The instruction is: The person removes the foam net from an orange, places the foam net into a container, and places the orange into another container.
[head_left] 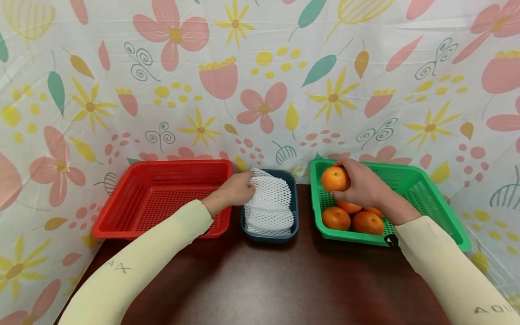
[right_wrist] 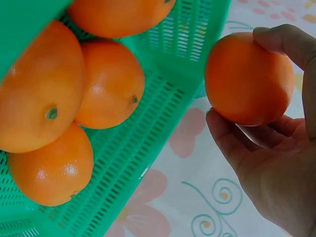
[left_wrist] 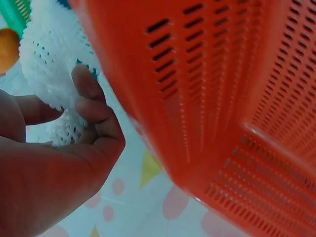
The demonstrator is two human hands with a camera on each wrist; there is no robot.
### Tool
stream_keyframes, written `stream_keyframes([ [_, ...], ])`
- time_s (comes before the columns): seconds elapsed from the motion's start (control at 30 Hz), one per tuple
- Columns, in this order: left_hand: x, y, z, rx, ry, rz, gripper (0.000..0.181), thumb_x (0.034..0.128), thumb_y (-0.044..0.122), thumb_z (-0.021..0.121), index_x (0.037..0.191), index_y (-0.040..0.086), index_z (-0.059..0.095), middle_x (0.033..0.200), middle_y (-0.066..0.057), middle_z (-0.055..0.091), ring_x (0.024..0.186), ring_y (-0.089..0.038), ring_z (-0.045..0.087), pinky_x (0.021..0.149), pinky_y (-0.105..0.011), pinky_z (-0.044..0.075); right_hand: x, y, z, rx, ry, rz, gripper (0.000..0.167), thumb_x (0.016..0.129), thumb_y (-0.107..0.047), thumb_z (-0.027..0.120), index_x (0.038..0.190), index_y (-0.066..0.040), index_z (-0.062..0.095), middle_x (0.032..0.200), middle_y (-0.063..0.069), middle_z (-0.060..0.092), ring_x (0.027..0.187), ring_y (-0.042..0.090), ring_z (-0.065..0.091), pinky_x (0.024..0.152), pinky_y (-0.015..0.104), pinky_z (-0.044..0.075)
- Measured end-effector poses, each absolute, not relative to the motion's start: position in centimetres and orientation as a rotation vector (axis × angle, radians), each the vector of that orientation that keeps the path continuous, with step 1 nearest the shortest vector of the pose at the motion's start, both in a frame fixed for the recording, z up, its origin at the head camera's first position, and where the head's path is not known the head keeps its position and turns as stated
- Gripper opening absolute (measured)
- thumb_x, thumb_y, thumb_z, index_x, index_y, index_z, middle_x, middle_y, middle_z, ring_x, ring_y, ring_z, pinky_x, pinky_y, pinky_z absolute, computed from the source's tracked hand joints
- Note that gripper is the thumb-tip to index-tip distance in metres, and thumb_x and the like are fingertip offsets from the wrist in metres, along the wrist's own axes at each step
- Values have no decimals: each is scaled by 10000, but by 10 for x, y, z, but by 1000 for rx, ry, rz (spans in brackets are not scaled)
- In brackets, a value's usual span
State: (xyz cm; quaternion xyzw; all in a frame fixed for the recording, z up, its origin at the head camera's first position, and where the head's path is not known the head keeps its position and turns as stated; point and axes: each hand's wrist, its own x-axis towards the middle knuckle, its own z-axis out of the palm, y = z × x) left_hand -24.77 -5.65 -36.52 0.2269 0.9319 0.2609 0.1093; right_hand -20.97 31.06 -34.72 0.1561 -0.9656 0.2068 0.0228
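Note:
My right hand [head_left: 363, 184] grips an orange [head_left: 334, 179] above the left part of the green basket [head_left: 447, 214]. In the right wrist view the thumb and fingers curl round this orange [right_wrist: 249, 79]. Several more oranges [head_left: 336, 218] lie in that basket beneath the hand. Over the left edge of a small dark blue tray [head_left: 295, 212], my left hand [head_left: 235, 189] pinches the edge of a white foam net sleeve [head_left: 270, 192]. The left wrist view shows the mesh [left_wrist: 49, 59] between thumb and fingers. Other foam nets [head_left: 270, 221] lie flat in the tray.
A red perforated basket [head_left: 162, 164] stands on the left, its right wall close to my left wrist. All three containers are in a row along the back of the dark brown table [head_left: 264, 280]. Behind them hangs a flowered cloth [head_left: 260, 67].

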Motion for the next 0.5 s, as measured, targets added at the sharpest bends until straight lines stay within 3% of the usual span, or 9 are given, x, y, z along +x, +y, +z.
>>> stream_keyframes([
  [0.13,-250,-55,-369,668,2786,729,415,1075,151,543,1448,-31,531,1329,-161,667,1062,-263,632,921,-386,556,-220,311,-351,456,-3029,660,790,849,-239,881,1489,-84,445,1304,152,622,1059,314,602,913,543,550],
  [0.27,-252,-53,-372,656,2800,718,433,1064,148,588,1454,-30,525,1391,-171,639,1173,-277,629,1015,-406,546,-228,313,-355,452,-3056,661,884,850,-238,879,1562,-80,380,1297,166,620,1054,317,598,921,538,537],
  [0.4,-252,-53,-375,651,2810,718,491,1048,158,627,1486,-18,494,1473,-194,563,1291,-299,572,1102,-430,504,-236,314,-360,465,-3075,650,859,853,-242,871,1531,-30,388,1229,170,626,1004,311,596,877,500,530],
  [0.5,-253,-52,-377,639,2831,726,503,1040,182,645,1481,1,485,1459,-203,524,1258,-301,562,1070,-421,522,-242,313,-364,477,-3081,625,816,849,-237,864,1488,2,416,1234,193,615,999,323,591,880,501,528],
])
